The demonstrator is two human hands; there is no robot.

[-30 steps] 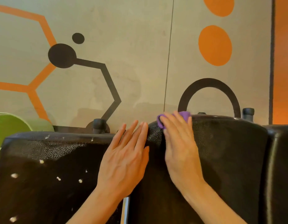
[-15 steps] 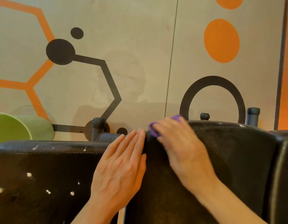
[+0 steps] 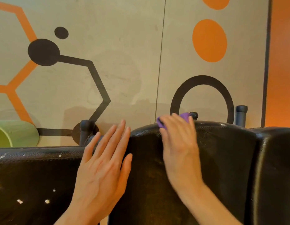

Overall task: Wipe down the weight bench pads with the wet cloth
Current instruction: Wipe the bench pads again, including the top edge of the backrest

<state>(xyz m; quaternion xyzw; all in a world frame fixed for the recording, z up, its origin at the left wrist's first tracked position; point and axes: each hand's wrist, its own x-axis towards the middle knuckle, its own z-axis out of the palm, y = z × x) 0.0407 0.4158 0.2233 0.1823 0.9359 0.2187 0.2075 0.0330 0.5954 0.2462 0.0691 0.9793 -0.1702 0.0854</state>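
1. Head view, the hands: the right hand [image 3: 178,148] lies over the top edge of the middle bench pad [image 3: 222,159], its fingers bent over a purple cloth [image 3: 185,115] and pressing it against the pad's upper rim. Only small bits of the cloth show, one past the fingertips at the top and one at the left side of the fingers. The left hand [image 3: 105,164] is spread flat, fingers straight and close together, and holds nothing. It rests against the left side of the same pad, with its fingertips reaching up past the pad's upper left corner.

2. Head view, the pads: the middle bench pad is black, with a grained, leather-like surface, and stands upright before the camera. To its left is a lower black pad [image 3: 32,172], whose cover has several small white nicks and spots. At the right edge a third black pad [image 3: 276,168] stands just beside the middle one, with a narrow seam between them.

3. Head view, behind the pads: dark tube ends rise above the pads, a left post [image 3: 86,127] behind the lower pad, a right post [image 3: 241,113] behind the middle pad, and a small black knob [image 3: 194,114] just beside the cloth. A green cylinder [image 3: 14,133] lies on its side at the far left. The wall [image 3: 132,46] is beige, painted with orange hexagon lines, black dots and bars, a black ring and orange ovals, and an orange strip [image 3: 282,62] runs down its right side.
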